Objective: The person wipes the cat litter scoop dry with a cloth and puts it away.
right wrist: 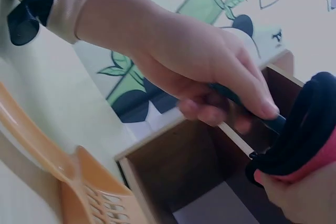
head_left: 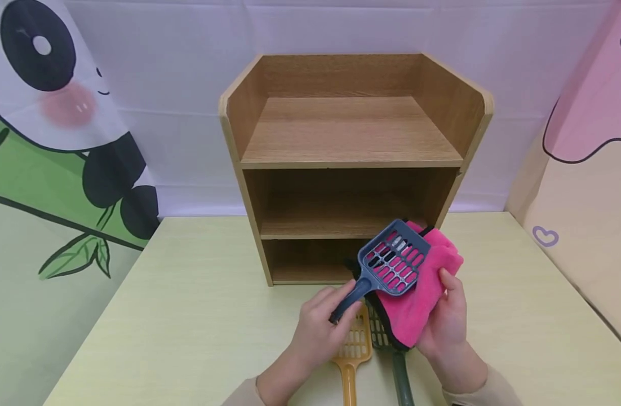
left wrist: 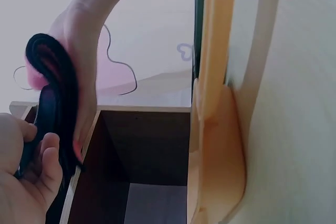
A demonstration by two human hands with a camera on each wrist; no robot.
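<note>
My left hand (head_left: 323, 321) grips the handle of a blue-grey slotted litter scoop (head_left: 395, 256), its head tilted up. Behind the scoop's head, my right hand (head_left: 449, 327) holds a folded pink cloth (head_left: 417, 304) with black edging, thumb on its front. In the head view the scoop overlaps the cloth. The right wrist view shows the cloth's black border (right wrist: 302, 129) close around the scoop's head. Below the hands, an orange litter scoop (head_left: 358, 344) and a dark green litter scoop (head_left: 402, 375) lie side by side on the table, the green one's head partly hidden by the cloth.
A wooden shelf unit (head_left: 351, 132) with a top tray and two lower compartments stands at the back of the pale table (head_left: 189, 316). Behind it hangs a white cloth backdrop (head_left: 189, 67); cartoon prints cover both sides.
</note>
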